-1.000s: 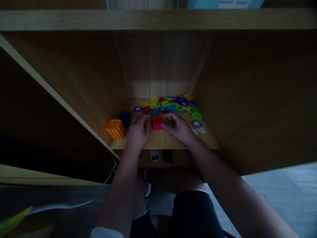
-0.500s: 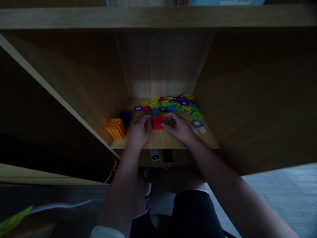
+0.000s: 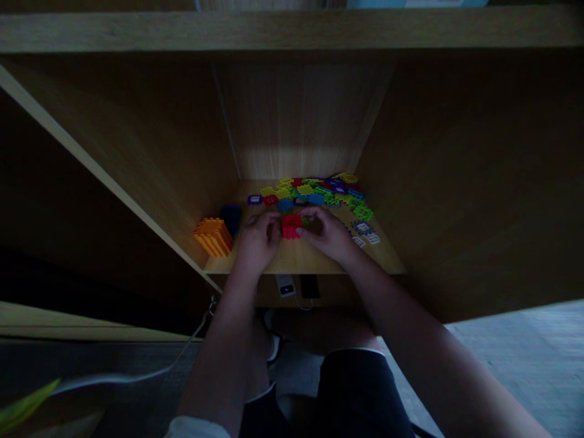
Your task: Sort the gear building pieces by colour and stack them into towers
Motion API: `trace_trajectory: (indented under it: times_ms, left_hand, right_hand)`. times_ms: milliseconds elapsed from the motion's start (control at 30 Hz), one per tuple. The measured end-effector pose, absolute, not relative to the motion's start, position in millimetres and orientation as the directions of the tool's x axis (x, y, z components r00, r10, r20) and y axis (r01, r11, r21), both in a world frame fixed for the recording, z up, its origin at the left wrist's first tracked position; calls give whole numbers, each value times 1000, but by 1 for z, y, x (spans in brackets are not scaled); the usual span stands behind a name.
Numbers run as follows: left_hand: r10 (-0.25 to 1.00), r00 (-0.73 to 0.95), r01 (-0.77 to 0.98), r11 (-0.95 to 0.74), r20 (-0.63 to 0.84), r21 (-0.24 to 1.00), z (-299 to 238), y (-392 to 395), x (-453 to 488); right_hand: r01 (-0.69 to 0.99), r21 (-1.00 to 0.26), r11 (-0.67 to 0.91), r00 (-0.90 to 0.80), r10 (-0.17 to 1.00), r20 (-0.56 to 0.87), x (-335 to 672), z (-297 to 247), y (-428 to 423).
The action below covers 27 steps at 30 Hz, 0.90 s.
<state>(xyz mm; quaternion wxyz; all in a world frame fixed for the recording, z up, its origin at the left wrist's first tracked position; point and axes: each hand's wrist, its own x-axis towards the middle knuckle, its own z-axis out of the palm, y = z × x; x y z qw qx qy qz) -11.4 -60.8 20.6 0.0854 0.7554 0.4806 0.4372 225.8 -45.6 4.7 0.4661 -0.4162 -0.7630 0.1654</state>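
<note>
My left hand point(image 3: 257, 238) and my right hand point(image 3: 328, 234) meet over a small desk inside a wooden cubicle. Both close their fingers on a red block piece point(image 3: 291, 225), the left from its left side, the right from its right. A bit of green shows at the right hand's fingertips. Behind the hands lies a spread of several coloured interlocking tiles point(image 3: 314, 193) in yellow, green, blue, purple and red.
An orange block cube point(image 3: 212, 236) stands at the desk's left front corner, with a dark blue cube point(image 3: 230, 218) behind it. White patterned tiles point(image 3: 365, 232) lie to the right. Wooden walls close in on both sides. A small device point(image 3: 285, 286) and a phone point(image 3: 309, 286) sit below the desk edge.
Both hands and the red piece have stayed almost in place, with only slight finger shifts. The view has tilted a little.
</note>
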Motion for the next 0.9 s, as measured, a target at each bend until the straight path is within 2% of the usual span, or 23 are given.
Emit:
trace_trajectory:
  times_ms: [600, 900]
  left_hand:
    - [791, 180, 628, -550, 585, 551, 20, -60, -12]
    - [780, 118, 713, -497, 615, 495, 15, -55, -14]
  right_hand:
    - [458, -659, 597, -227, 795, 562, 225, 3, -45]
    - [550, -612, 568, -178, 796, 578, 225, 9, -52]
